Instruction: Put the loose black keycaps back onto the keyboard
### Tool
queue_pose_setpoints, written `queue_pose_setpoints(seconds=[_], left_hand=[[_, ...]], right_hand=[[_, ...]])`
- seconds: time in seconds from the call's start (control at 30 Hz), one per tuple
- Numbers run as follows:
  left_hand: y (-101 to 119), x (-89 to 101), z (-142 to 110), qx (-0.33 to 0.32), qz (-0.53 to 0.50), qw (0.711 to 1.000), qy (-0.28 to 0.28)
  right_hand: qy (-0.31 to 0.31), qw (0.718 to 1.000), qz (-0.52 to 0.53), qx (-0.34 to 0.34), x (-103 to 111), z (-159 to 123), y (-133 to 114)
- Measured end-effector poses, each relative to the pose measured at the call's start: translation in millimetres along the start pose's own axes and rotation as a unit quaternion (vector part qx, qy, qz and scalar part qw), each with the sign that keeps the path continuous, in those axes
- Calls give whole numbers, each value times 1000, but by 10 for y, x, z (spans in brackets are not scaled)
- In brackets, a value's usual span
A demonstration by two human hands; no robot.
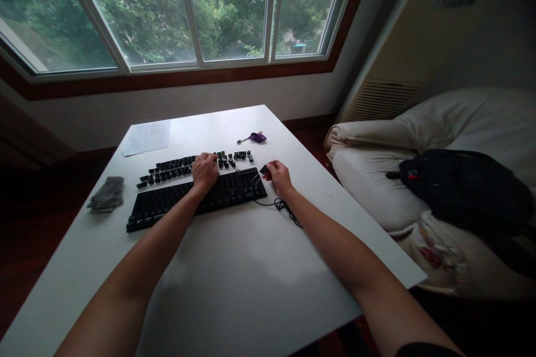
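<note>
A: What are we seeing around the edges?
B: We've got paper (146,138) flat at the far-left corner of the white table (234,290). Sliding window (190,11) beyond, leafy trees (138,5) outside.
A: And to our right?
B: We see a cream sofa (360,167), black backpack (473,195) lying on it, small red detail on the bag. Beyond the sofa, a floor-standing air conditioner (397,56), louvred grille (383,101) low down. Reddish floor (307,136).

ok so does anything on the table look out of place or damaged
Loose black keycaps lie in rows behind the keyboard, odd since they normally sit on it. No spill or clear damage shows.
</note>
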State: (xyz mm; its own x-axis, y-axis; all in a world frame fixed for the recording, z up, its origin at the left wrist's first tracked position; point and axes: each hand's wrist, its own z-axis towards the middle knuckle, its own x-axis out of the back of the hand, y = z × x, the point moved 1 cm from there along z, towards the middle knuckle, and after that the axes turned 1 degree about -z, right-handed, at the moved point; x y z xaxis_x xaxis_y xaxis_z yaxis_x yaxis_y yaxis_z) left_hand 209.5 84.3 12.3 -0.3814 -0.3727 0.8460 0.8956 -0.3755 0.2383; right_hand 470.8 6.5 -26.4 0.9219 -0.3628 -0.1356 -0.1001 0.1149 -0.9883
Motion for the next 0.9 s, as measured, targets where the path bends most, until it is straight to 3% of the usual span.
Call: queue_pose_setpoints(seconds=[0.13,0.37,0.9], left_hand=[[-94,16,-61,-19,3,1000,-20],[11,-78,119,-78,-18,996,-44],[27,-352,116,-57,12,997,-55]], right_hand=[[5,1000,-4,1,-17,-5,-11],[13,1000,-3,-1,-11,-30,-34],[6,1000,-1,-6,-13,-18,-15]])
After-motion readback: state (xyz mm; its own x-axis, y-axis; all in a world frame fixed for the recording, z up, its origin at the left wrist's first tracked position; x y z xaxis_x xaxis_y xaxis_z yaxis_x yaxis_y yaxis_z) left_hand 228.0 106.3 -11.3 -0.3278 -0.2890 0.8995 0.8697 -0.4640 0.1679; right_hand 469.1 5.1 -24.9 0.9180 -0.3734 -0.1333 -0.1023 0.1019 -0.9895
